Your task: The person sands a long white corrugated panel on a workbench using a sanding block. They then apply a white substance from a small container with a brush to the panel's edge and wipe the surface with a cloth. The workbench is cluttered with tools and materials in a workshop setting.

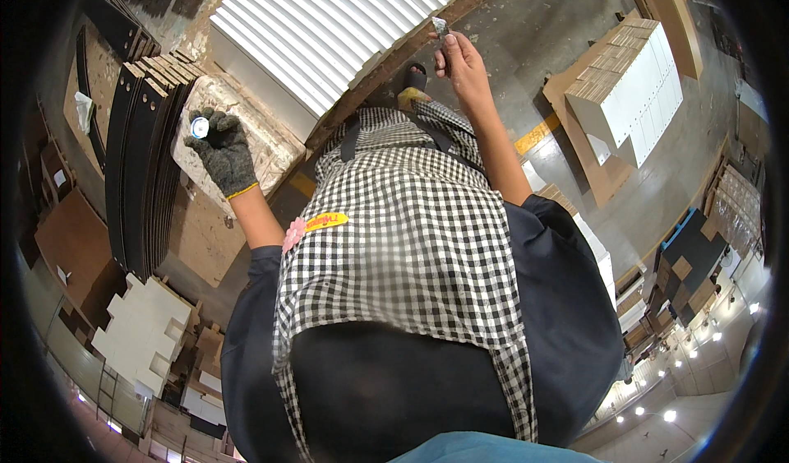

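Head view: left hand (223, 152) at ten o'clock holds a round white thing (200, 127); right hand (463, 65) at one pinches a small tool (440, 27). Both seem light, stiff; I'd grip the tool's dark end.

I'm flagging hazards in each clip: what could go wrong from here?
The right hand is bare, so the small tool it grips might nick or smear the fingers.
The round white thing sits at the edge of the gloved left hand and could slip out.
The open-toed sandal beside the white panels leaves toes exposed, so a dropped tool or panel might hurt them.
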Motion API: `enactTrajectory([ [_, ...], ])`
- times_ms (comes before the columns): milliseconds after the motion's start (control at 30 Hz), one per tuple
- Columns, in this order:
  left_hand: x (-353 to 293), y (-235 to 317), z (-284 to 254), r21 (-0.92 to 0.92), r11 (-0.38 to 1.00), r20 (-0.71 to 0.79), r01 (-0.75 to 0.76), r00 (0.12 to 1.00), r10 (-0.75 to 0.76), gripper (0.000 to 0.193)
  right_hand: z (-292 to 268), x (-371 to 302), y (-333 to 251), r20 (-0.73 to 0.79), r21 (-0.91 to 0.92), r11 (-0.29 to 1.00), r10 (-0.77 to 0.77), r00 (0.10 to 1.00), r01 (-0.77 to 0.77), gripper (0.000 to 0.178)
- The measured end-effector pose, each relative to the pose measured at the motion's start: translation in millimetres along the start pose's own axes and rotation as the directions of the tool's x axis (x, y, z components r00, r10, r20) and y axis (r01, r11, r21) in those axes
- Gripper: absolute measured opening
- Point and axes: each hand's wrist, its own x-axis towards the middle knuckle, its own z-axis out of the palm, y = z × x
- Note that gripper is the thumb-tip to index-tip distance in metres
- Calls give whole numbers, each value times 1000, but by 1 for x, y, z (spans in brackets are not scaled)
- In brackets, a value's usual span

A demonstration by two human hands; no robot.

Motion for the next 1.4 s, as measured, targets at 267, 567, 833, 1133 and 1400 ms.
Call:
enactTrajectory([
  [267,-1,-4,2,26,1000,45,-15,999,14,53,13,-1,-14,42,29,995,91,995,-93,35],
  [567,0,-1,-2,6,1000,80,18,997,-19,51,10,0,-10,61,119,979,158,986,-164,32],
  [833,1,0,-5,18,1000,52,-1,999,0,51,17,1,-11,66,87,990,110,992,-115,34],
  [1133,0,-1,-2,-23,1000,60,9,998,-8,53,8,-2,0,-2,145,985,93,996,-92,32],
  [1400,4,1,2,0,1000,14,25,1000,-25,55,-5,-11,1,29,106,991,76,997,-78,26],
])
